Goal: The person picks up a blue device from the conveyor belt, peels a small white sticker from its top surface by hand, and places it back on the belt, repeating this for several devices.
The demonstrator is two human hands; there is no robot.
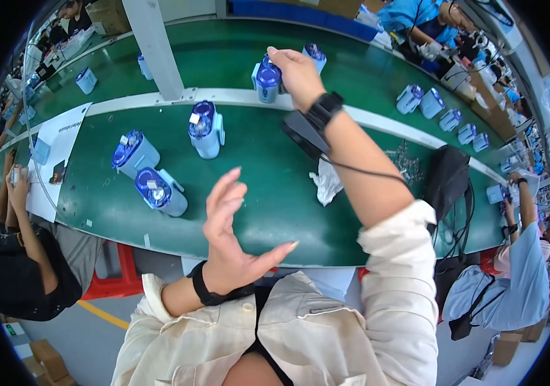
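A long green workbench (275, 225) fills the view. A white post (153, 48) rises beside a lengthwise white rail (236, 98). Nearer sit a black bag (448, 177), three lidded blue containers (207, 140) and crumpled white tissue (326, 183). At the rail, the right hand (297, 77) grips a pale-blue container (266, 93), its lid (268, 71) dark, translucent blue; the left hand (226, 241) spreads wide.

Cream shirt (223, 341), lower centre: pale button (247, 307), bunched-up sleeves (400, 276). Black strip (273, 365) at front opening. Black left wristband (202, 287); chunkier black right wristband (324, 110). Left hand (230, 241), right hand (298, 74) bare.
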